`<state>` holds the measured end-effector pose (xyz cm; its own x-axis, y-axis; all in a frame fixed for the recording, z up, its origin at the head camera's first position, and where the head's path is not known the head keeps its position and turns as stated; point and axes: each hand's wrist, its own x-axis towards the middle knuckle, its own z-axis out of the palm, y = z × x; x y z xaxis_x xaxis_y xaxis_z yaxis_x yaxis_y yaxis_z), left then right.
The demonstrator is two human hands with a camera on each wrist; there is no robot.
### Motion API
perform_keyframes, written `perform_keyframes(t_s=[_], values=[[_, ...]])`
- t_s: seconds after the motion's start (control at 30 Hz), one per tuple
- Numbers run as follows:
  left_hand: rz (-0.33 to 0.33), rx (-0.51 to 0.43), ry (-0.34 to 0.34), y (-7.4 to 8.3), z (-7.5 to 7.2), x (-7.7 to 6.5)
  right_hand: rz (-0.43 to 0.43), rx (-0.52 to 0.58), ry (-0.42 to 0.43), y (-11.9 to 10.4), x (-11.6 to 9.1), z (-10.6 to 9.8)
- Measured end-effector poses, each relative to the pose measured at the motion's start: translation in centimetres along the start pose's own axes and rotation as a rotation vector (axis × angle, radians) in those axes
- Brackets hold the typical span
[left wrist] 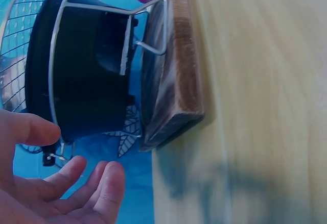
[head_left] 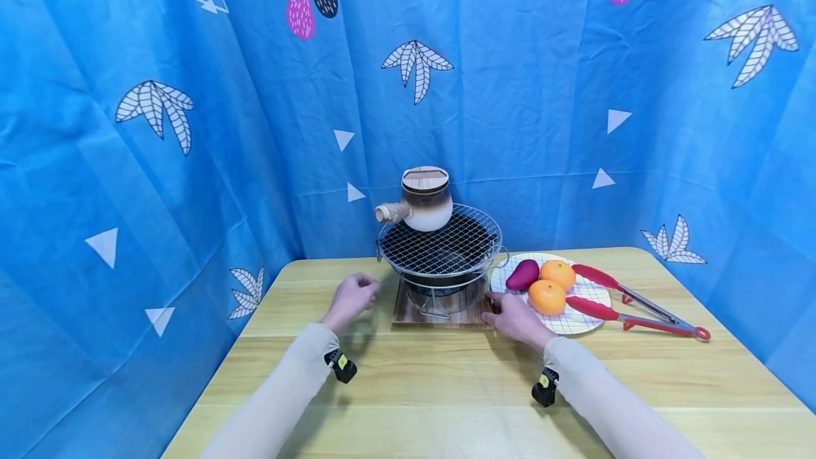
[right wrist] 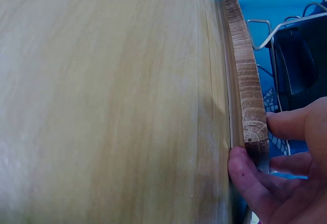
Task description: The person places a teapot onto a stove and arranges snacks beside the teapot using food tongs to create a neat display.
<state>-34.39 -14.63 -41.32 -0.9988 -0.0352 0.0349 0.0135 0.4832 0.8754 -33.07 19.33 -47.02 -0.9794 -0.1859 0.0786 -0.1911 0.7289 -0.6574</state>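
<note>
My right hand (head_left: 518, 319) pinches the right front corner of a brown wooden board (right wrist: 248, 81), thumb on its top face and fingers at its edge. Whether that corner is raised off the table I cannot tell. On the board stands a round black tabletop grill (left wrist: 87, 66) with a wire rack (head_left: 440, 246). A small side-handled pot (head_left: 430, 212) with a wooden lid sits on the rack's back left. To the left of the grill hovers my left hand (head_left: 353, 299), apart from the board, its fingers loosely bent around nothing.
Right of the board lies a white checked plate (head_left: 580, 326) with two oranges (head_left: 547, 297) and a purple, tapered item (head_left: 523, 275). Red-and-silver tongs (head_left: 650, 323) rest partly over the plate. Blue patterned curtains (head_left: 542, 91) enclose the wooden table (head_left: 433, 388) behind and at both sides.
</note>
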Motion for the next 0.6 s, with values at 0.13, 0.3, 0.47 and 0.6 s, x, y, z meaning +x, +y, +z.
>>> perform_keyframes(t_s=[0.13,0.3,0.47,0.6], values=[[-0.006,0.011,-0.021,-0.3,0.8,0.1,-0.007,0.009,-0.001,0.0,0.0,0.0],[-0.003,0.047,-0.067,-0.9,1.6,0.1,-0.005,0.007,0.002,0.1,0.0,0.0],[-0.019,0.03,-0.115,-1.0,2.5,0.0,-0.019,-0.008,0.007,0.2,0.1,0.0],[-0.033,0.02,-0.139,-1.6,3.2,0.3,-0.026,-0.023,0.012,0.3,0.1,0.0]])
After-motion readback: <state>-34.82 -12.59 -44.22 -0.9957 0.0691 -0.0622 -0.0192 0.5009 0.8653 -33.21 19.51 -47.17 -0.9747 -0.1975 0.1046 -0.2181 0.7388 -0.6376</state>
